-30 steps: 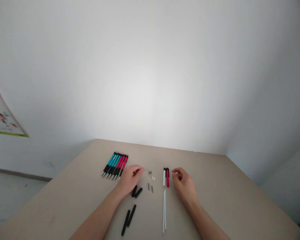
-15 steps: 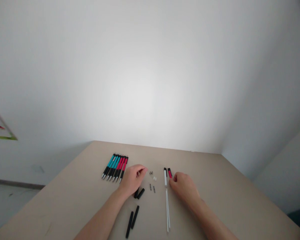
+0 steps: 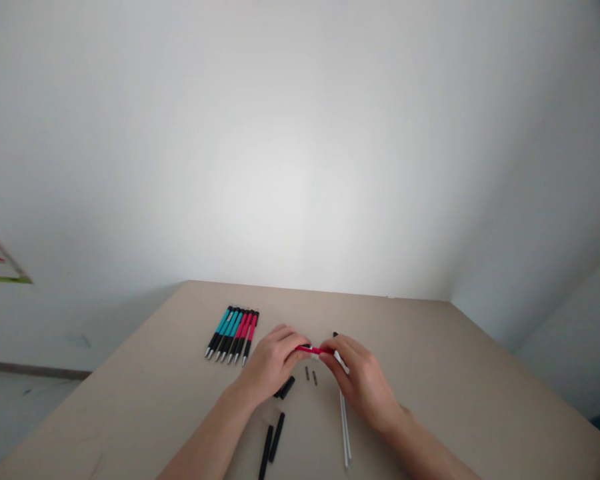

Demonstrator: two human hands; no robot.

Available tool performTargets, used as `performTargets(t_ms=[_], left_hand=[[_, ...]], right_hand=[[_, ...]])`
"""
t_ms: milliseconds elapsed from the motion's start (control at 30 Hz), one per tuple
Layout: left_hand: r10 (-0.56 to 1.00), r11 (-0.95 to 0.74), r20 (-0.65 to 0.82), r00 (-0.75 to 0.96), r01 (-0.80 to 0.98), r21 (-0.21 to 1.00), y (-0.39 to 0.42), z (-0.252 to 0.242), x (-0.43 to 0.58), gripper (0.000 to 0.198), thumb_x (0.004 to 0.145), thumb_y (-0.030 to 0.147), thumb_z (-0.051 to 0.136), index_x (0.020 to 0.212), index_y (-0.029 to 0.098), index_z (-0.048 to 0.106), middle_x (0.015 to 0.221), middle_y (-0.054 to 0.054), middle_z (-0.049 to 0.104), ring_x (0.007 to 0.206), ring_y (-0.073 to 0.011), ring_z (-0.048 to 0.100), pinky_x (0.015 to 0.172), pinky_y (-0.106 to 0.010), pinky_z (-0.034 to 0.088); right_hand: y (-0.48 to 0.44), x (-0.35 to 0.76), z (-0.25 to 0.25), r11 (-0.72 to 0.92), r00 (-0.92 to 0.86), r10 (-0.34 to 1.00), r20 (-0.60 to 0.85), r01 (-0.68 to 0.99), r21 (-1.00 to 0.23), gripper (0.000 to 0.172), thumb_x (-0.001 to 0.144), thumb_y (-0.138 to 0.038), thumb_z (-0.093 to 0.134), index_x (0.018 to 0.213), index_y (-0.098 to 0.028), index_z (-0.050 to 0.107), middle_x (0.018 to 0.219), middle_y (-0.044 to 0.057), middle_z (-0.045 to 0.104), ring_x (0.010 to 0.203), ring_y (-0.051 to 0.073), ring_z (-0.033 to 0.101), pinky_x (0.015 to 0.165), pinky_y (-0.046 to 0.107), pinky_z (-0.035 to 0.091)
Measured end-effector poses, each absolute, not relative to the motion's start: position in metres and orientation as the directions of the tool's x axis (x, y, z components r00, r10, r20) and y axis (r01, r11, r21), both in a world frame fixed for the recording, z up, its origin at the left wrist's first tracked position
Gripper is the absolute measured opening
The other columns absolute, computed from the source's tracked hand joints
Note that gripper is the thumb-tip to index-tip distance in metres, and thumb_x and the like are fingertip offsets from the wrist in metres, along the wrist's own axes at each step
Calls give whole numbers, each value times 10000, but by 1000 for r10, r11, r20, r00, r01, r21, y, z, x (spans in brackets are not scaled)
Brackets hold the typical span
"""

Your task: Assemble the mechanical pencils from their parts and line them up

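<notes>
A red pen barrel [image 3: 314, 350] lies level between my two hands, a little above the table. My left hand [image 3: 276, 357] pinches its left end, where a black part shows. My right hand [image 3: 356, 370] grips the right end with thumb and fingers. Just below the barrel are two small metal springs [image 3: 311, 376]. Beneath my right hand a white pen barrel [image 3: 341, 362] is mostly covered. Two thin white refills [image 3: 346, 433] run from there toward the front. Short black tubes [image 3: 287, 387] lie beside my left wrist.
Several assembled pens, blue and red [image 3: 233, 333], lie in a row at the back left of the beige table [image 3: 410, 347]. Two longer black tubes [image 3: 277, 437] rest near the front. A white wall [image 3: 300, 167] rises behind the table.
My right hand has picked up the red barrel from beside the white one and brought it left. My left hand has moved slightly right and taken hold of its other end.
</notes>
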State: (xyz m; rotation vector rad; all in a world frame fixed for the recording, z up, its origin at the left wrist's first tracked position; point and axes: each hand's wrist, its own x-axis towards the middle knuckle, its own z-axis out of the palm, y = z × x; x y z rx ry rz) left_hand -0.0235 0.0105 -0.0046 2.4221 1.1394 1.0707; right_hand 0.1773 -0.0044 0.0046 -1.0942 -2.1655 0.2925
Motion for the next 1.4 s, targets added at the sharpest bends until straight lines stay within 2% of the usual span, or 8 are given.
performTargets(t_ms=[233,400,533,767,933,1067,1200,1400], left_hand=[[855,-482,473,213,665,571,13,-9,-23,192,936,252,357,979,187,533,759,-36,597,772,-188,547,722,-310,427],[862,-471,464,207,665,580,15,-14,-24,179,929,230,331,994,191,493,842,-58,611,823,-201,573,761,-332,439],[854,-483,477,208,660,575,17,-19,-26,144,919,226,348,953,190,483,921,-85,618,878,-217,580,794,-356,443],[886,-458,417,203,525,717,15,-14,-24,152,947,299,328,990,210,442,967,-89,659,925,-194,625,825,-319,467],[856,-514,447,260,520,682,12,-10,-22,235,947,336,353,934,198,542,902,-67,668,855,-169,629,799,-277,473],[820,-566,500,277,516,643,13,-12,-21,252,951,279,337,957,181,569,924,-74,657,880,-170,614,794,-275,476],[774,-631,547,318,453,630,13,-10,-21,271,954,222,303,1042,185,557,1116,-103,626,1055,-170,574,922,-315,449],[736,-676,591,331,405,616,11,-5,-22,228,941,169,308,950,184,536,1235,-111,585,1152,-169,539,988,-323,420]], right_hand=[[8,197,5,561,-350,815,463,679,-473,213,863,-183,435,1008,-179,591,824,60,632,761,176,590,723,290,446],[7,212,19,671,-641,729,239,603,-431,250,685,-54,482,826,-199,629,790,24,635,716,163,567,663,255,408],[2,213,25,692,-729,675,112,573,-438,289,595,-30,484,760,-200,649,733,13,621,679,162,555,652,246,398],[-1,202,21,680,-689,706,162,596,-427,226,724,-88,508,834,-204,668,754,24,635,684,154,569,660,244,396],[-2,190,14,633,-623,762,176,660,-405,172,836,-235,549,959,-220,668,813,32,648,738,156,599,682,240,402],[-3,181,8,601,-604,790,110,725,-336,283,819,-343,611,1084,-244,640,857,32,651,749,177,614,668,250,401],[-3,176,3,608,-614,784,93,729,-314,189,841,-332,591,996,-250,660,849,20,644,750,165,613,656,235,388],[-3,175,0,600,-603,791,106,729,-330,125,861,-232,539,881,-228,663,837,16,647,763,153,615,660,222,391]])
